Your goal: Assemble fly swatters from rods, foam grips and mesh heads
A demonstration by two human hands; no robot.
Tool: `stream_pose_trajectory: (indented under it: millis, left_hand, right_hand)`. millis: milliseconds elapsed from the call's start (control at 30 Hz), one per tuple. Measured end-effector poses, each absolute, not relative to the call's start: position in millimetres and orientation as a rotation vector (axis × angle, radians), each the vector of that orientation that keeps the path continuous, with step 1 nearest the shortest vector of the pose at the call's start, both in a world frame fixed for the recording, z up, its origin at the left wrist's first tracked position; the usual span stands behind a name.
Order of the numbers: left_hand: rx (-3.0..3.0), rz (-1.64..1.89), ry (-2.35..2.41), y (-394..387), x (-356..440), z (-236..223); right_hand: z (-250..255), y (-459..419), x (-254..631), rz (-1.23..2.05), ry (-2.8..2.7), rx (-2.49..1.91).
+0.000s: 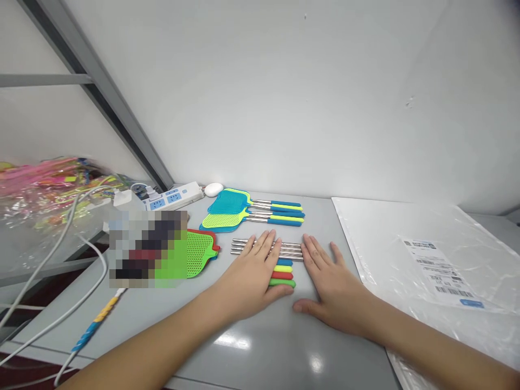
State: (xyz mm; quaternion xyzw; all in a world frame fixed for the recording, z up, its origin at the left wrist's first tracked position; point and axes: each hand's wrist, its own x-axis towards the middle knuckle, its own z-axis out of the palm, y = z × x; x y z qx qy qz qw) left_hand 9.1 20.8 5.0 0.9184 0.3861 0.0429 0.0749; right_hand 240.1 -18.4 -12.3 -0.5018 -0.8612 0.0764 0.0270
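Observation:
My left hand (252,276) lies flat, palm down, over a row of fly-swatter handles (283,272) with blue, yellow, red and green grips and steel rods (244,246) on the grey table (260,346). My right hand (329,281) rests flat on the table just right of the handles, fingertips touching the rod ends. Neither hand grips anything. A stack of blue and yellow-green swatters (231,208) lies beyond the hands. Red and green swatter heads (201,250) lie to the left.
A white power strip (173,197) and a white oval object (213,189) sit at the back left. Cables (73,216) hang off the left edge. A bag of colourful items (40,187) is far left. A plastic mailer with a shipping label (441,265) covers the right side.

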Motion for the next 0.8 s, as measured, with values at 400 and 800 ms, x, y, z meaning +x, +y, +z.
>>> stream_pose_trajectory:
  millis: [400,800]
  left_hand:
    - [2.751,0.113,1.162,20.8,11.3,9.1]
    - [2.728,0.125,1.125,25.5,6.2,9.4]
  right_hand:
    - [-17.5,-28.2,236.6,0.066,-2.570,-1.533]
    - [-16.3,-25.9,239.2,0.132,-2.562,-1.622]
